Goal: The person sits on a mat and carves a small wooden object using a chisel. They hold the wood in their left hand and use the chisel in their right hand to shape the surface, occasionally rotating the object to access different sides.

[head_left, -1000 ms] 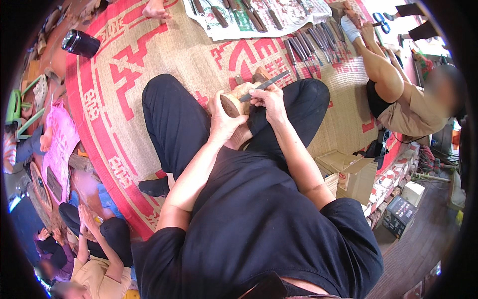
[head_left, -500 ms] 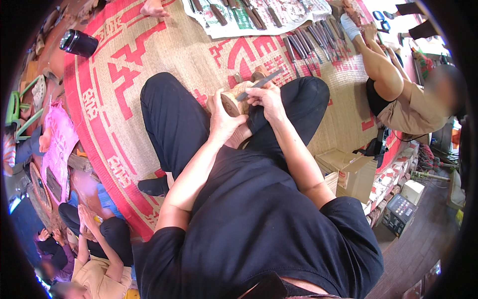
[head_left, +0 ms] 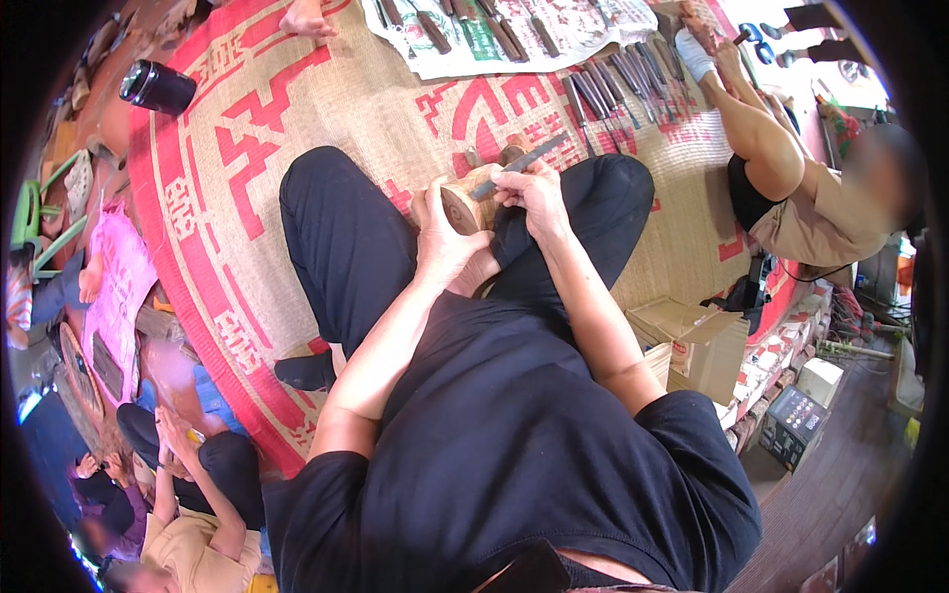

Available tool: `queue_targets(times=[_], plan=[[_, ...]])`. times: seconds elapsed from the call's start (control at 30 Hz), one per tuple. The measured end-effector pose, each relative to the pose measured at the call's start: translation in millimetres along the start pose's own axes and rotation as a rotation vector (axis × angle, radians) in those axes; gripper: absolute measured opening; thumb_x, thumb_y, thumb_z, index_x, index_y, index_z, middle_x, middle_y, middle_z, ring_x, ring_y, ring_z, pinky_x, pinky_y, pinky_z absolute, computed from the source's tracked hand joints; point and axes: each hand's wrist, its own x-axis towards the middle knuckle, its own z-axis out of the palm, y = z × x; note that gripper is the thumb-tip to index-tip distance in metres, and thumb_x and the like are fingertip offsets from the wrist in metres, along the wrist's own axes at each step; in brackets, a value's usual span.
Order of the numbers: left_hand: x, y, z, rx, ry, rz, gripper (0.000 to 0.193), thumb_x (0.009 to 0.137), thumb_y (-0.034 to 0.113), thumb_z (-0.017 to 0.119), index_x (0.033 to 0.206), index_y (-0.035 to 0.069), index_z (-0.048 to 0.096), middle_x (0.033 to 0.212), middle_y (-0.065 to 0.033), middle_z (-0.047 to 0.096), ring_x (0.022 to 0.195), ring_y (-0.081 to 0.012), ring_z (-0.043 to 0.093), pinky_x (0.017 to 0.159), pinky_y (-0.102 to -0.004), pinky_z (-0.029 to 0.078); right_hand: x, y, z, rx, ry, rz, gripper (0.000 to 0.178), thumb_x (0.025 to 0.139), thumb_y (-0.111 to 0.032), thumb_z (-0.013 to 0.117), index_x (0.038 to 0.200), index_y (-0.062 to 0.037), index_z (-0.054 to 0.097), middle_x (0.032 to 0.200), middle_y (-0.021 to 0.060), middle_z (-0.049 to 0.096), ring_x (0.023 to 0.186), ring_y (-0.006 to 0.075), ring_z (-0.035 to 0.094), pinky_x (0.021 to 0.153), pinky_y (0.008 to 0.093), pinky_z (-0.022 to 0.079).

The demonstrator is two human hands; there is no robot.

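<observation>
Between my knees, my left hand (head_left: 443,242) is closed round a carved wooden piece (head_left: 459,211), its thumb and fingers spread along the sides. The flat round end of the wood, with dark rings, faces me. My right hand (head_left: 537,201) pinches a flat grey metal file (head_left: 539,154), which lies slantwise. Its lower left end rests against or just over the wood; the other end points to the far right. The right hand partly hides the far side of the piece.
Several wood-handled carving tools (head_left: 633,84) lie on the patterned mat (head_left: 326,94), more on a plastic sheet (head_left: 445,67) beyond. A person (head_left: 791,188) sits at right, others at lower left. A cardboard box (head_left: 707,351) stands by my right elbow, a black jar (head_left: 158,87) far left.
My right hand and the file have shifted slightly up and to the right across the wood. The left hand keeps its hold, with the piece almost unmoved.
</observation>
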Motion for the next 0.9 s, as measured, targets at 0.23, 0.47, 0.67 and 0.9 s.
queue_targets(times=[0.23,0.47,0.67,0.9], plan=[[-0.9,0.1,-1.9,0.047,0.000,0.011,0.100,0.052,0.016,0.082,0.134,0.011,0.026,0.127,-0.0176,0.030,0.122,-0.0346,0.036,0.099,-0.0427,0.039,2.5,0.2,-2.5,-0.056,0.054,-0.012,0.012,0.072,-0.003,0.069,0.082,-0.0024,0.062,0.067,0.0048,0.063,0.050,0.0100,0.057,0.047,0.0205,0.042],[-1.4,-2.1,0.1,0.058,0.005,0.027,0.100,0.052,0.015,0.082,0.135,0.011,0.026,0.127,-0.0175,0.030,0.122,-0.0346,0.037,0.098,-0.0427,0.041,3.2,3.3,-2.0,-0.035,0.009,-0.008,0.012,0.073,-0.003,0.069,0.082,-0.0029,0.061,0.069,0.0065,0.065,0.050,0.0096,0.057,0.047,0.0201,0.043],[-0.6,0.9,-1.5,0.047,-0.007,-0.002,0.101,0.051,0.014,0.082,0.135,0.011,0.025,0.127,-0.0171,0.030,0.123,-0.0344,0.037,0.098,-0.0426,0.041,-1.7,-1.9,2.3,-0.004,0.006,0.002,0.013,0.073,-0.003,0.069,0.082,-0.0034,0.060,0.069,0.0066,0.065,0.050,0.0097,0.057,0.046,0.0201,0.043],[1.6,6.6,0.9,0.022,-0.033,-0.027,0.100,0.053,0.012,0.083,0.135,0.009,0.026,0.128,-0.0187,0.031,0.121,-0.0354,0.037,0.100,-0.0441,0.039,4.1,0.1,-6.2,-0.038,0.046,-0.040,0.010,0.072,0.001,0.066,0.080,-0.0023,0.060,0.066,0.0065,0.064,0.048,0.0104,0.056,0.044,0.0205,0.043]])
